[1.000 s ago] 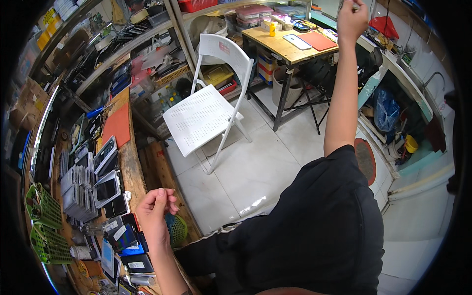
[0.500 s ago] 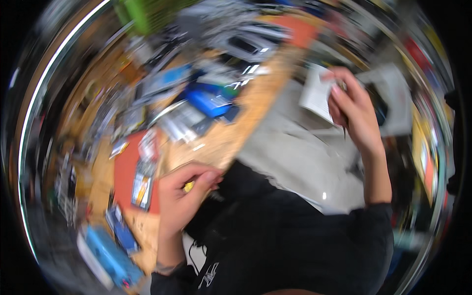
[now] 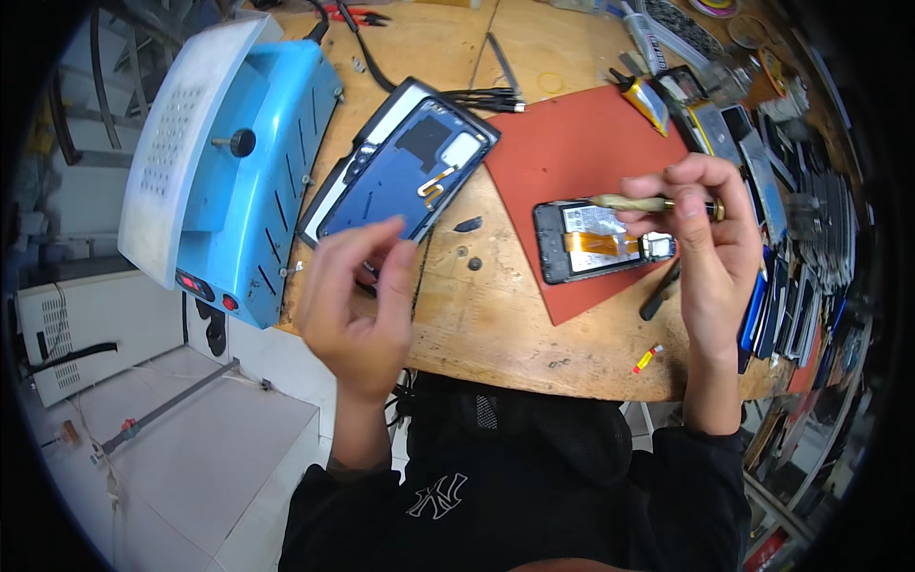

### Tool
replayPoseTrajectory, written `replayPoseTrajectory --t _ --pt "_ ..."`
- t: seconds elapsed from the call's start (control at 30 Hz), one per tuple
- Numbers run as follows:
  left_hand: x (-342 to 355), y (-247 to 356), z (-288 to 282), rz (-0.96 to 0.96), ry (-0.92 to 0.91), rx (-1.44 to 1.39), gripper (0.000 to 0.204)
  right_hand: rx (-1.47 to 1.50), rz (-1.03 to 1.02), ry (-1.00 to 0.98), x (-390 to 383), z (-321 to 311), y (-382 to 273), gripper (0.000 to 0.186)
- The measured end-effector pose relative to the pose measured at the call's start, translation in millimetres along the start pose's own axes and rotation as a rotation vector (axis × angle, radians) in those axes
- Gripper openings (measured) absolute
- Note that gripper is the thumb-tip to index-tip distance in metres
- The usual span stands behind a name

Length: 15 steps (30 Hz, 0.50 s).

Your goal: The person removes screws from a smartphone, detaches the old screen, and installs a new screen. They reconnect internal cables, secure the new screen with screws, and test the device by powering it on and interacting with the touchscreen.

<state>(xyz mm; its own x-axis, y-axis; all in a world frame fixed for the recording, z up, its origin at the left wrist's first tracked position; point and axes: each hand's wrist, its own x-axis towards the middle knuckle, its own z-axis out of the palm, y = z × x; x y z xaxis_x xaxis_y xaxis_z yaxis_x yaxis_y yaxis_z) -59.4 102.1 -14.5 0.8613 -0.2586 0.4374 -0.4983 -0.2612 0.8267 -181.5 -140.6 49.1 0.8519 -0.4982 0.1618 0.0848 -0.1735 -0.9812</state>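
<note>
My right hand is closed around a screwdriver with a pale twisted handle and a black-and-gold end. It hovers over an opened phone with an orange flex cable, lying on a red-brown mat. My left hand is loosely curled, with a gap between thumb and fingers and nothing visible in it. Just beyond its fingertips lies a dark blue phone panel, resting on a black-and-white object; my hand covers its near edge.
A blue machine with a pale raised lid stands on the left. Cables lie at the back, and a yellow-and-black tube is on the mat. A small red-yellow piece sits near the front edge. Stacked phone parts fill the right.
The view has swung left along the bench, bringing the blue machine and opened phone before me. My right hand has come from over the floor to above the mat, still with the screwdriver.
</note>
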Motion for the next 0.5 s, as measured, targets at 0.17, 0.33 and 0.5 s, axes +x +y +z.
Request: replayPoseTrajectory --t 0.17,0.33,0.5 --pt "4 -16 -13 0.126 0.124 0.146 0.026 0.032 0.016 -0.216 25 51 10 0.025" --pt "-7 -25 -20 0.055 0.096 0.058 0.025 0.038 0.000 -0.384 47 90 27 0.026" --pt "-9 -31 -26 0.034 0.110 0.018 0.021 -0.030 0.017 -0.398 52 110 33 0.027"
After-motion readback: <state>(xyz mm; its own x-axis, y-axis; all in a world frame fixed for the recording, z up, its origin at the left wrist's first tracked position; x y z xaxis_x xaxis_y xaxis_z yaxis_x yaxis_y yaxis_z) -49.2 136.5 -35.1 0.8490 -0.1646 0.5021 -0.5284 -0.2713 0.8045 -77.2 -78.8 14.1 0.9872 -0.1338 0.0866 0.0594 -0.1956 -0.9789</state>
